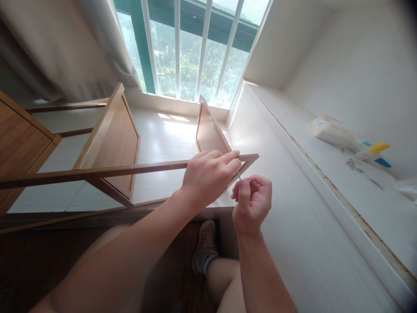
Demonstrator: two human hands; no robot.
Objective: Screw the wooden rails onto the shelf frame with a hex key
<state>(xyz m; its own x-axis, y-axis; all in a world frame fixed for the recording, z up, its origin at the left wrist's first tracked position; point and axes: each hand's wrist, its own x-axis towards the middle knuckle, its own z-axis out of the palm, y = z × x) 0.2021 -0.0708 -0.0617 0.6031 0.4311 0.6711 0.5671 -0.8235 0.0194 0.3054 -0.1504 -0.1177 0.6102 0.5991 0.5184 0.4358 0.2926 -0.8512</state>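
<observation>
A wooden shelf frame (pixel 153 168) lies on its side, with long rails and several panels. My left hand (pixel 211 176) is wrapped over its upper rail near the right end, fingers toward the corner. Just below that corner, my right hand (pixel 252 198) is closed in a pinch on a thin metal hex key (pixel 239 174). The key's shaft points up to the frame's end piece; whether its tip sits in a screw cannot be made out. Between the rails stands a wooden panel (pixel 114 143), and another panel (pixel 211 128) is behind my left hand.
A white ledge (pixel 293 187) with a worn edge runs along the right. On it lie a plastic bag (pixel 332 130), a yellow-handled tool (pixel 378 148) and small metal parts (pixel 355 165). Behind are a barred window (pixel 192 56) and a curtain (pixel 74 48). My shoe (pixel 206 243) is below.
</observation>
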